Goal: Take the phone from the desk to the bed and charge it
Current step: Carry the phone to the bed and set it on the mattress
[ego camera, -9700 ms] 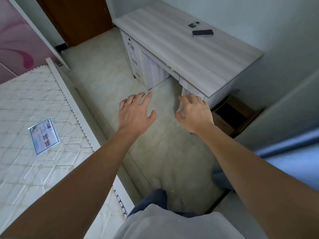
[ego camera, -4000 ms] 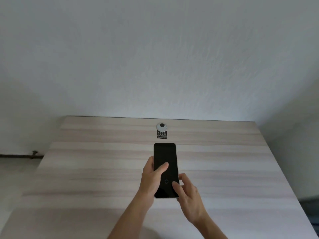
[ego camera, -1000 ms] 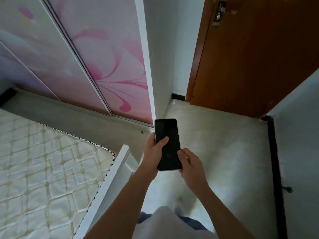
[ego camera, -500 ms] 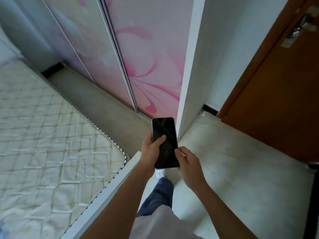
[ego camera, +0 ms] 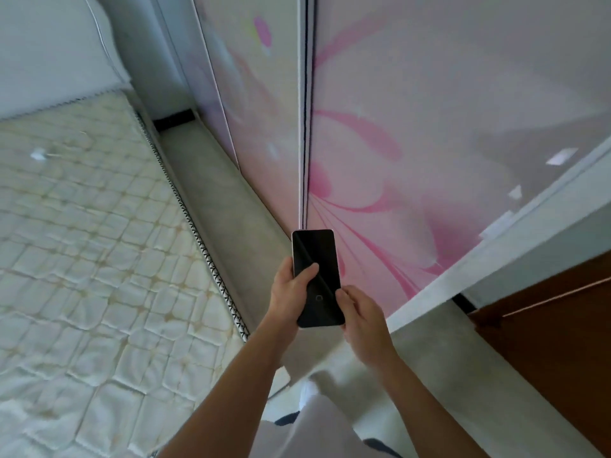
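Hands first: your left hand [ego camera: 289, 292] gripped the phone [ego camera: 317, 277] along its left edge, thumb lying across the dark screen. Your right hand [ego camera: 362, 317] closed on the phone's lower right corner, fingers curled behind it. You held the phone upright in the air, screen toward you, above the strip of floor [ego camera: 215, 200] between the bed and the wardrobe. The bare quilted mattress [ego camera: 92, 259] lay to your left, just beside that strip. The wardrobe doors [ego camera: 413, 133], printed with pink flowers, stood ahead of the phone. A brown door [ego camera: 558, 328] showed at right.
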A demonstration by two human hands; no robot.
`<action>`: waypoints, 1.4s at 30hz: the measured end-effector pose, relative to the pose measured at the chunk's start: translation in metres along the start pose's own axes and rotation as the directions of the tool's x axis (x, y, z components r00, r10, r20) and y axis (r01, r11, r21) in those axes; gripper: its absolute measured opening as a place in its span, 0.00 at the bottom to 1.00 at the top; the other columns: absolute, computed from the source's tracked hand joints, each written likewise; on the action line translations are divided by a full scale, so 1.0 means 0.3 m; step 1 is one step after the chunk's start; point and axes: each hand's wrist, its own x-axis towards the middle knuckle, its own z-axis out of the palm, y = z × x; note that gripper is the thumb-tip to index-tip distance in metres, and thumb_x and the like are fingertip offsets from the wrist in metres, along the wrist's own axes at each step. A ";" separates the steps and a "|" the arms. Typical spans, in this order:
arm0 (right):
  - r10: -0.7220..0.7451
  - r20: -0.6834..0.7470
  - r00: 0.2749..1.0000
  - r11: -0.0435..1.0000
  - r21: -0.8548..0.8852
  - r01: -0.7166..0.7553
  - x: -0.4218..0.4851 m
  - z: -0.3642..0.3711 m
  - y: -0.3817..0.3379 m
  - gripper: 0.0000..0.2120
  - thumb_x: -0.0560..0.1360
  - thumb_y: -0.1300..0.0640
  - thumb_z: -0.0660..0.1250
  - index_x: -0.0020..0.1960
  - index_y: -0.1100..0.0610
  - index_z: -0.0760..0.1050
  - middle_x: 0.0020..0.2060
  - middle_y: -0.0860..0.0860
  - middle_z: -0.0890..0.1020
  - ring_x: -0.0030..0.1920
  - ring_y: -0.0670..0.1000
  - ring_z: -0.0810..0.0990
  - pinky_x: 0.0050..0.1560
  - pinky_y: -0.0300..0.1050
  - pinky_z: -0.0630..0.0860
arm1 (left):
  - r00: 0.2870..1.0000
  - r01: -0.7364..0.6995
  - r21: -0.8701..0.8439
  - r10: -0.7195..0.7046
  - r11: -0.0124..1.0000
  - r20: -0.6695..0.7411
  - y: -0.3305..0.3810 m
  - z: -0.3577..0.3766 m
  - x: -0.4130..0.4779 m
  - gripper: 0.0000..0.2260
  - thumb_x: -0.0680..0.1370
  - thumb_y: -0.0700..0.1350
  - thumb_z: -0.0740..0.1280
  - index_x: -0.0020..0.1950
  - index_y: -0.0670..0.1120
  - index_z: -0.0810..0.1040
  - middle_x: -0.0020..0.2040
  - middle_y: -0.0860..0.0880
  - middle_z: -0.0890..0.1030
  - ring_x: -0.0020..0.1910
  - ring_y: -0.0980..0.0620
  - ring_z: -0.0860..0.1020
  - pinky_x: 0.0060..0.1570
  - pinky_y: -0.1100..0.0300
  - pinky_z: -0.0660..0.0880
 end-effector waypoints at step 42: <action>-0.086 0.540 0.837 0.996 0.046 0.072 1.589 0.471 -0.460 0.12 0.83 0.54 0.57 0.47 0.58 0.76 0.27 0.44 0.76 0.23 0.42 0.71 0.24 0.33 0.65 | 0.916 -0.068 -0.153 0.001 0.986 -0.401 0.739 -0.219 1.285 0.08 0.78 0.41 0.68 0.56 0.42 0.76 0.46 0.46 0.82 0.39 0.53 0.82 0.34 0.61 0.78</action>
